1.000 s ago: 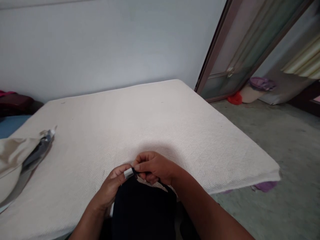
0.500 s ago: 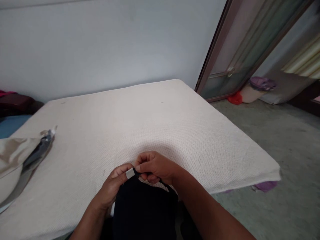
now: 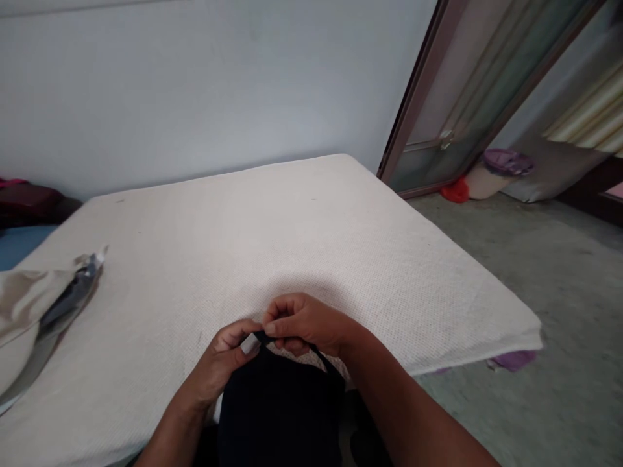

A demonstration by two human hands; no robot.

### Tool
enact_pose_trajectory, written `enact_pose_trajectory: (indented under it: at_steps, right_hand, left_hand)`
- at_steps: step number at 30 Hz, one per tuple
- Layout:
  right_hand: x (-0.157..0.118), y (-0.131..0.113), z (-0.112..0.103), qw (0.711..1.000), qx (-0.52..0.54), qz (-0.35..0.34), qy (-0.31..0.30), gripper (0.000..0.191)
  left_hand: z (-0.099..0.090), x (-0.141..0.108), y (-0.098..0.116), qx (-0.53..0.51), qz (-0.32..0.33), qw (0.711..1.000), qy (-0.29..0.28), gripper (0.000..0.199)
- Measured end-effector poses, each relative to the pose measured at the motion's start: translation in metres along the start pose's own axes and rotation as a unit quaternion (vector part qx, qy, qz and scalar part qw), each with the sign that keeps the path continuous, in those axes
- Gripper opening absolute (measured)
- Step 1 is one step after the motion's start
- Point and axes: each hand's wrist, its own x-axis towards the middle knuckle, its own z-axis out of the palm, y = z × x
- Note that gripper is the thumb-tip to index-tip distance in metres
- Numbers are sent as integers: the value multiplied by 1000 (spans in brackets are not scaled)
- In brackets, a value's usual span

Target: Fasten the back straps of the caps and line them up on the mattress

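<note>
A dark cap point(image 3: 280, 412) hangs below my two hands at the bottom centre, its curved back opening facing up. My left hand point(image 3: 221, 360) is closed on the end of the cap's strap, thumb on top beside a small white label point(image 3: 250, 344). Opposite it, my right hand point(image 3: 309, 327) pinches the narrow dark strap point(image 3: 321, 357) between thumb and fingers, close to the left fingertips. Through the gap under the strap the pale bed cover shows. How the strap is fastened is hidden by the fingers.
A bed with a cream textured cover point(image 3: 233, 240) fills the middle, against a pale wall. Beige caps point(image 3: 29, 298) lie at its left edge. Right of the bed stand a glass-panelled door point(image 3: 448, 97) and a bin with a purple liner point(image 3: 503, 165).
The white label has tilted and shifted slightly left under my left thumb. More of the dark strap shows between the hands. Both hands stay almost in place.
</note>
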Motion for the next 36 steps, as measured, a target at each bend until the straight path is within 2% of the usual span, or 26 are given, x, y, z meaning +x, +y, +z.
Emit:
enact_pose_trajectory:
  at_steps: [4, 7, 10, 17, 26, 31, 36]
  right_hand:
    - [-2, -2, 0, 1000, 2, -23, 4, 11]
    - [-3, -3, 0, 999, 14, -22, 20, 9]
    - [-4, -5, -1, 999, 19, -37, 26, 9]
    - [-5, -7, 4, 997, -43, -41, 41, 13]
    - [-5, -6, 4, 997, -68, -26, 40, 11]
    - [-5, -9, 4, 995, -69, -25, 69, 11]
    - [-4, -9, 4, 994, -73, -8, 83, 11]
  left_hand:
    - [-12, 3, -5, 60, 52, 997, 10, 26]
    - [-14, 4, -5, 134, 96, 986, 28, 19]
    - [-13, 4, -3, 173, 119, 978, 19, 12]
    - [-13, 3, -2, 187, 93, 978, 4, 19]
    - [-17, 4, -2, 194, 101, 976, -18, 23]
    - [-13, 2, 2, 216, 92, 972, -19, 19]
    - [-9, 1, 4, 218, 84, 972, 4, 22]
